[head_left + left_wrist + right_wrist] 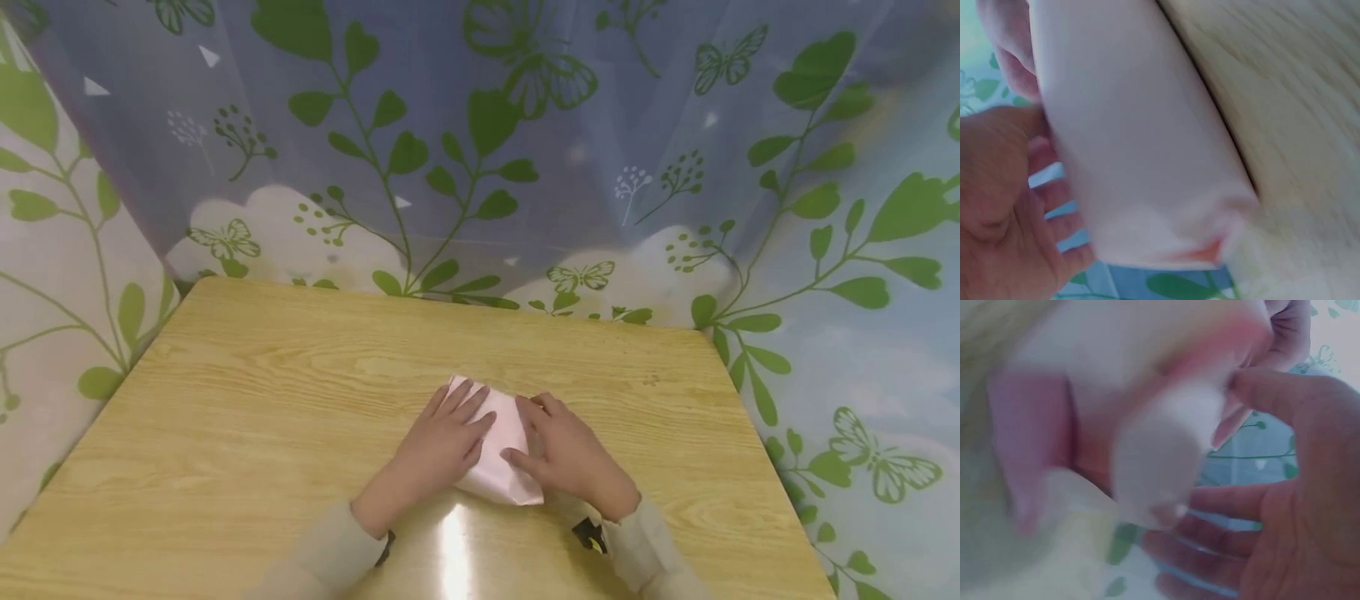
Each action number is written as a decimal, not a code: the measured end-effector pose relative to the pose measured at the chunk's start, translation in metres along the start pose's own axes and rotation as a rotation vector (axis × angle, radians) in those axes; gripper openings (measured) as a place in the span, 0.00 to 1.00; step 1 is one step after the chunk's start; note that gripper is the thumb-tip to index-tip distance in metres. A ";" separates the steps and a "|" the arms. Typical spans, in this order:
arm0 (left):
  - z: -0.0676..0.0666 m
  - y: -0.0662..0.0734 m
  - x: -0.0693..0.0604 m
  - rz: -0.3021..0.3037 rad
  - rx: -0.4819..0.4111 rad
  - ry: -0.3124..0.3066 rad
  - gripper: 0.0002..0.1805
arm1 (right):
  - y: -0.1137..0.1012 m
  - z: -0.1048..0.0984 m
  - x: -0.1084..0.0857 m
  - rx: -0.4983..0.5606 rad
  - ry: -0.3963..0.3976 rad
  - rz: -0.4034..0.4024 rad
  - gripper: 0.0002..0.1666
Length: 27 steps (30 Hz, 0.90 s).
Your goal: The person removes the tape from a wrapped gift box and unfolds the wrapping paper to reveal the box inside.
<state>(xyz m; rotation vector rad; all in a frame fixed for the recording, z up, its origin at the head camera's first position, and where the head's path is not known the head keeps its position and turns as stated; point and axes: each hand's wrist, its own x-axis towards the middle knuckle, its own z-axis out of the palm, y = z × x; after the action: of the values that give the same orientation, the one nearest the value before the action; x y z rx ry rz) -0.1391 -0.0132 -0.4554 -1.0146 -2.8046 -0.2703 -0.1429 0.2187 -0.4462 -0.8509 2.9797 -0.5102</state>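
Note:
A pale pink paper-wrapped package (504, 433) lies on the table in the head view. My left hand (442, 437) rests on its left part, fingers spread and fairly straight. In the left wrist view, the long smooth side of the package (1129, 125) shows, with reddish colour at one folded corner. At the package's right end, my right hand (573, 450) holds the loose paper between thumb and fingers. Loose paper flaps (1160, 444) stand out from that end in the right wrist view, blurred. What lies inside the paper is hidden.
The wooden table (285, 375) reaches out on all sides of the package. Curtains with green leaves and butterflies (450, 150) hang behind the table and along both sides. Light glares off the table's near part.

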 end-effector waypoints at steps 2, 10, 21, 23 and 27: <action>-0.002 0.006 -0.001 -0.010 0.060 0.019 0.18 | -0.006 -0.005 -0.003 -0.076 -0.007 0.016 0.39; -0.002 0.013 -0.003 -0.011 0.037 0.043 0.18 | -0.026 -0.020 -0.014 -0.045 -0.140 0.061 0.18; 0.003 0.016 -0.010 0.076 -0.066 0.072 0.22 | -0.011 -0.007 -0.001 0.064 0.063 -0.010 0.11; 0.004 0.016 -0.010 0.082 -0.053 0.084 0.23 | -0.007 -0.003 0.001 0.085 0.091 -0.032 0.21; 0.004 0.016 -0.012 0.088 -0.042 0.090 0.23 | -0.003 0.002 0.002 0.123 0.037 -0.065 0.33</action>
<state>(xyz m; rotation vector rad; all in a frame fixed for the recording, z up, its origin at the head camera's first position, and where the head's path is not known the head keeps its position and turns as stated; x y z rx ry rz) -0.1200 -0.0080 -0.4603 -1.1022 -2.6768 -0.3571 -0.1425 0.2145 -0.4470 -0.9403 2.9247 -0.7110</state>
